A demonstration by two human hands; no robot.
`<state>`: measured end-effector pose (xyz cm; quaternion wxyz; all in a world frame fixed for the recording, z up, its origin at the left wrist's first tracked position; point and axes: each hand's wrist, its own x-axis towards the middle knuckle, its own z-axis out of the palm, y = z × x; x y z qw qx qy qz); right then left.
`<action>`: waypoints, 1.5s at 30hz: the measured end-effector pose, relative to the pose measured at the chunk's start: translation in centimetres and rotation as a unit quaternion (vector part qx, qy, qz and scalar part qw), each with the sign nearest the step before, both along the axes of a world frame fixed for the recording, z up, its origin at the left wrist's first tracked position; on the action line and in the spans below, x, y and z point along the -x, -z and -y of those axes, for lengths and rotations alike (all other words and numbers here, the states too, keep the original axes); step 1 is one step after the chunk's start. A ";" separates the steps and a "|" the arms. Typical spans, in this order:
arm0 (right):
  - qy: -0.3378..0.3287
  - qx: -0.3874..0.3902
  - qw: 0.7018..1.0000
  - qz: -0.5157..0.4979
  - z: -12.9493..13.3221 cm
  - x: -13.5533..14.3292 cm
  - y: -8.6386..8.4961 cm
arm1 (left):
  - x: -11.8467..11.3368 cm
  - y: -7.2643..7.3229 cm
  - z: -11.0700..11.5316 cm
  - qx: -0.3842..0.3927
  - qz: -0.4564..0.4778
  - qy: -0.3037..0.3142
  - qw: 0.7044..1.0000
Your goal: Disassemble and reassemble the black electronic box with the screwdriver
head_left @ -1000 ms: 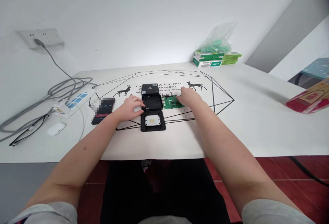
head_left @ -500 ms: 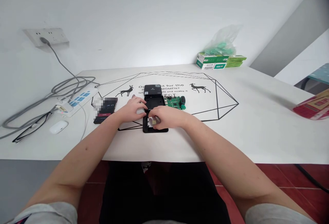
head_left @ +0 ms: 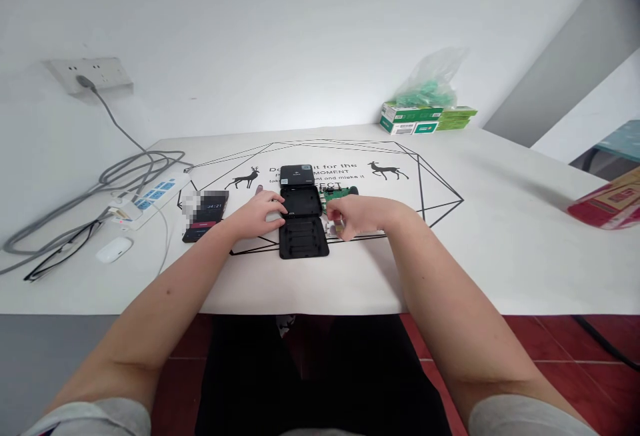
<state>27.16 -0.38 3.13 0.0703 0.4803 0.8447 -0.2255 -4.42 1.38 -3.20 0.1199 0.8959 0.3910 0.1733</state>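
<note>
An opened black case (head_left: 303, 237) lies on the white table, its two halves unfolded one in front of the other. My left hand (head_left: 259, 215) rests at the left edge of the case, thumb and fingers apart, holding nothing. To the right of the case my right hand (head_left: 356, 215) pinches a small pale piece (head_left: 339, 228), with a yellowish patch on it, low over the table. Behind that hand, partly covered by it, is a green circuit board (head_left: 336, 193). A black box (head_left: 297, 175) with a small label sits just behind the case.
A phone (head_left: 206, 215), a white mouse (head_left: 115, 249), glasses (head_left: 63, 251) and a power strip (head_left: 159, 196) with coiled cables are on the left. Green and white boxes (head_left: 411, 118) under a plastic bag (head_left: 431, 83) stand at the back right. A red carton (head_left: 607, 203) is at the far right.
My right hand has moved right, off the front half of the case, carrying the small pale piece. The ribbed inside of that half now shows. My left hand has stayed in place.
</note>
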 end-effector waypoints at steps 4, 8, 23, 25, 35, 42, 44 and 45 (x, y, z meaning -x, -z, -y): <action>-0.015 0.007 1.000 0.015 0.1 0.5 0.4 | 0.1 0.1 0.0 0.013 -0.003 -0.007 1.000; 0.025 -0.033 0.999 -0.002 -0.5 0.3 0.2 | 0.1 0.1 0.0 0.018 0.002 -0.011 1.000; 0.075 -0.092 0.991 0.067 -2.3 -0.2 1.5 | 0.3 -0.1 0.2 0.016 0.012 0.003 1.000; 0.062 -0.107 0.991 0.060 -2.4 -0.4 1.5 | 0.3 0.0 0.2 0.012 0.019 0.000 1.000; 0.082 -0.119 0.988 0.059 -3.0 -0.5 1.7 | 0.3 -0.1 0.1 0.006 0.026 -0.022 0.999; 0.145 -0.100 0.982 0.074 -3.0 -1.6 1.1 | 0.3 0.0 -0.2 -0.006 0.023 -0.021 0.999; 0.156 -0.095 0.979 0.085 -3.0 -2.1 0.9 | 0.3 0.1 -0.3 -0.008 0.021 -0.022 0.999; 0.161 -0.093 0.978 0.090 -3.0 -2.3 0.8 | 0.3 0.1 -0.3 -0.008 0.020 -0.022 1.000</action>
